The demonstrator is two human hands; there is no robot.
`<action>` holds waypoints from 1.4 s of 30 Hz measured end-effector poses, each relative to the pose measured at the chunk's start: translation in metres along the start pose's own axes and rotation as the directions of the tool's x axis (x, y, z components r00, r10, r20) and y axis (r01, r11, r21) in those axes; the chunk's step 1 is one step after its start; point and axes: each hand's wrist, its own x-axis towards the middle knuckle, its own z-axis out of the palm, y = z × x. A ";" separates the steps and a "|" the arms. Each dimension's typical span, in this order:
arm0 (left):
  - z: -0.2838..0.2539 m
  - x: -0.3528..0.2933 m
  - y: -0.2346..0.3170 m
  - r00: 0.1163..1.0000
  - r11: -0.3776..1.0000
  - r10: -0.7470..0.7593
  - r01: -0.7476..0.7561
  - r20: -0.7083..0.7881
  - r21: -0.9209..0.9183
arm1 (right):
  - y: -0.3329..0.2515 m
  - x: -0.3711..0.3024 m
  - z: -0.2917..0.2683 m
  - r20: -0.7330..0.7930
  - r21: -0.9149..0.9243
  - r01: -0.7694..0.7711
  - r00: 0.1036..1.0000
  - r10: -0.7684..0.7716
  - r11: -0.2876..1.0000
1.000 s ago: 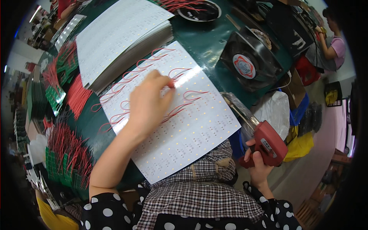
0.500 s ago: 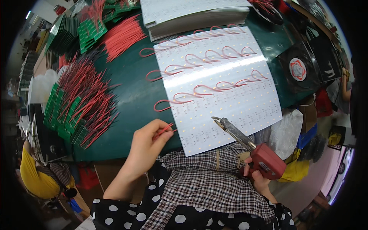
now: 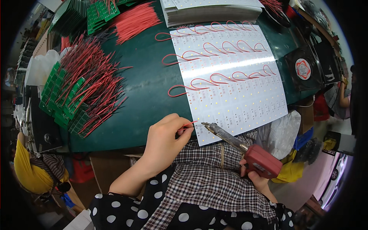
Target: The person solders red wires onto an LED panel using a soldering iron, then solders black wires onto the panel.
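Observation:
A white LED circuit board sheet [image 3: 245, 99] lies at the table's front edge, with three rows of looped red wires [image 3: 199, 83] across it. At its near left edge, my left hand [image 3: 166, 138] is closed in a pinch on a short red wire [image 3: 188, 124]; the wire's tip lies over the board's edge. My right hand [image 3: 260, 180] is wrapped round the dark red handle of a soldering gun [image 3: 264, 160]. Its tip points left, close to the held wire's end, over the board. Whether tip and wire touch, I cannot tell.
Left on the green table [image 3: 145, 76] are a heap of red wires [image 3: 92, 84] on green circuit boards [image 3: 51, 86] and a bundle of red wires [image 3: 136, 21]. A stack of white boards [image 3: 214, 15] stands behind. At right sit a black fan-like box [image 3: 303, 69] and a clear plastic bag [image 3: 281, 134].
My left hand has moved right and slightly up with the red wire, reaching the board's edge. The soldering gun's tip has shifted left and down toward the wire. The whole view has shifted slightly.

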 end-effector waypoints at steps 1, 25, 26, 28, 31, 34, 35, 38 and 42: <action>0.000 0.000 0.000 1.000 1.000 0.013 -0.013 0.013 0.019 | 0.000 0.001 0.000 0.019 -0.013 -0.007 1.000 0.007 1.000; 0.007 0.003 0.002 1.000 0.988 0.009 -0.008 -0.008 0.155 | 0.002 0.000 -0.007 0.037 -0.130 -0.135 0.989 0.141 0.982; 0.008 0.003 0.002 1.000 0.988 0.009 -0.008 -0.007 0.155 | 0.002 0.000 -0.005 0.037 -0.129 -0.136 0.989 0.142 0.982; 0.010 0.003 0.002 0.999 0.995 -0.001 0.004 -0.034 0.100 | 0.002 -0.002 -0.001 -0.022 -0.082 -0.132 0.991 0.131 0.988; 0.008 0.003 0.002 1.000 0.988 0.005 -0.003 -0.016 0.156 | 0.005 -0.002 -0.004 0.014 -0.132 -0.143 0.989 0.146 0.981; 0.008 0.004 0.003 1.000 0.987 0.004 -0.002 -0.010 0.161 | 0.007 -0.004 -0.007 0.047 -0.216 -0.107 0.992 0.120 0.970; 0.009 0.005 0.003 1.000 0.987 0.007 -0.006 -0.007 0.159 | 0.006 -0.004 -0.005 0.043 -0.217 -0.107 0.992 0.119 0.970; 0.010 0.004 0.003 0.999 0.993 0.000 0.004 -0.036 0.119 | 0.003 -0.001 -0.002 0.002 -0.085 -0.099 0.995 0.099 0.991; 0.010 0.003 0.004 0.999 0.993 -0.013 0.017 -0.035 0.115 | -0.001 0.001 -0.004 -0.006 -0.036 -0.045 0.999 0.045 0.998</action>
